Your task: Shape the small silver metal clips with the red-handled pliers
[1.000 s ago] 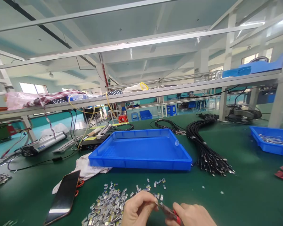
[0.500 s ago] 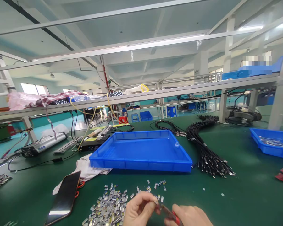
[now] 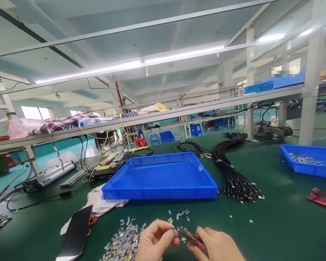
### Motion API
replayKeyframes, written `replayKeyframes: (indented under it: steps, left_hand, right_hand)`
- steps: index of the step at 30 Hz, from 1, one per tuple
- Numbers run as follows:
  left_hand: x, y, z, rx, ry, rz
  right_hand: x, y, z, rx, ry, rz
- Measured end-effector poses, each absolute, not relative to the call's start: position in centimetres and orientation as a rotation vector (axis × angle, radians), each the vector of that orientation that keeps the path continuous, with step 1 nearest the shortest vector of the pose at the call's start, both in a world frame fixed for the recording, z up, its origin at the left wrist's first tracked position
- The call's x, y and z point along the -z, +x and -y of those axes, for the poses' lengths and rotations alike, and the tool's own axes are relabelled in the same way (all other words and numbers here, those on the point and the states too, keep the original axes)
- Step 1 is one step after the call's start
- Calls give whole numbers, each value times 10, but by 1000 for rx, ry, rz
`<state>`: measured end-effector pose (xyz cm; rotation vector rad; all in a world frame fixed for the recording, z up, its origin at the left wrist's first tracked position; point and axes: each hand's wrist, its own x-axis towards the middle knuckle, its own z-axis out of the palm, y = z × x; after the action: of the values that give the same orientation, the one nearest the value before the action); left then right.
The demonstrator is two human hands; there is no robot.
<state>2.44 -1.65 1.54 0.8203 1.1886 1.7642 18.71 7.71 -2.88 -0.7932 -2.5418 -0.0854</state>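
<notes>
Between thumb and forefinger, my left hand (image 3: 159,240) pinches a small piece too tiny to make out fully, beside the pile of small metal pieces (image 3: 123,237). My right hand (image 3: 213,243) is closed around the red handles of a pair of pliers (image 3: 191,239). The tips of the pliers point left at my left fingertips, with a narrow gap between. A few more loose metal pieces (image 3: 182,214) lie just beyond my hands on the green table (image 3: 260,239).
A blue tray (image 3: 160,194) stands ahead of my hands. To its right lies a bundle of black cables (image 3: 230,177); farther right are another blue tray (image 3: 309,168) holding metal pieces and a red packet (image 3: 323,198). A phone (image 3: 76,232) lies at left near a white cloth (image 3: 105,203).
The pliers' tips have drawn back from the piece at my left fingertips, opening a small gap. My left hand has shifted slightly left. The view has turned a little.
</notes>
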Motion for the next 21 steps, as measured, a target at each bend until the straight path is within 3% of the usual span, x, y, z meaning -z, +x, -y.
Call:
replayKeyframes:
  steps: [6, 13, 21]
  left_hand:
    - [-26, 21, 19, -1773, 924, -1294]
    - [-23, 18, 8, -1877, 680, -1036]
    - [-30, 19, 19, -1859, 629, -846]
  right_hand:
    - [41, 184, -84, 29, -829, 2452]
    - [-7, 194, -82, 11, -779, 2584]
    - [-2, 186, -73, 258, -699, 2430]
